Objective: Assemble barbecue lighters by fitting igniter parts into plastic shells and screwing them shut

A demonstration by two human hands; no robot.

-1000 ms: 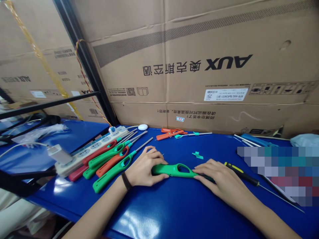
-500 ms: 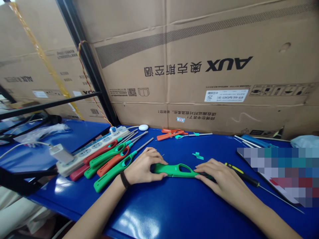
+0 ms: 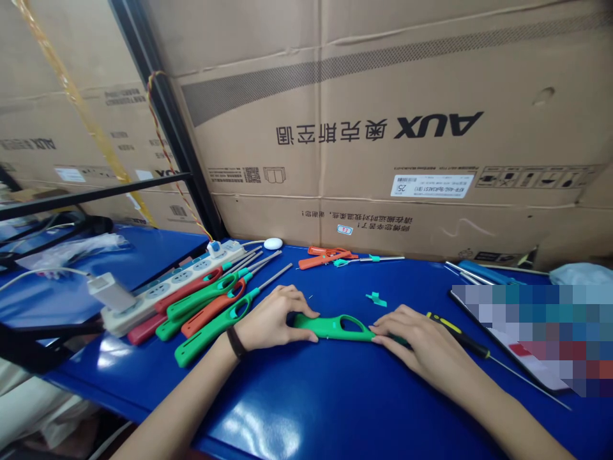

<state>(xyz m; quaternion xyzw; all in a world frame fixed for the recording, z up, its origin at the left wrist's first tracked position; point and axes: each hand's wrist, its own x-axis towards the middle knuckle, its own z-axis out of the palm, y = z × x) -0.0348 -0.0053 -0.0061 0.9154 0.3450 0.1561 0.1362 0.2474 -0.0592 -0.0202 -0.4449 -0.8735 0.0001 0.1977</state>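
Observation:
A green lighter casing, with an oval trigger opening, lies low over the blue tabletop between both hands. Its left end is pinched between the thumb and fingers of my left hand. My right hand grips the narrow right end with its fingertips, and part of that end is hidden under the fingers. Just beyond the casing rests a small teal plastic piece. A screwdriver with a black and yellow handle lies beside my right hand.
Several long-necked lighters in green, orange and red lie at left against a white power strip. Orange casing parts and a metal tube sit near the cardboard. A pixelated flat object is at right.
The view has shifted slightly, so everything appears a little further left. Both hands keep their hold on the green lighter casing, with no other clear change.

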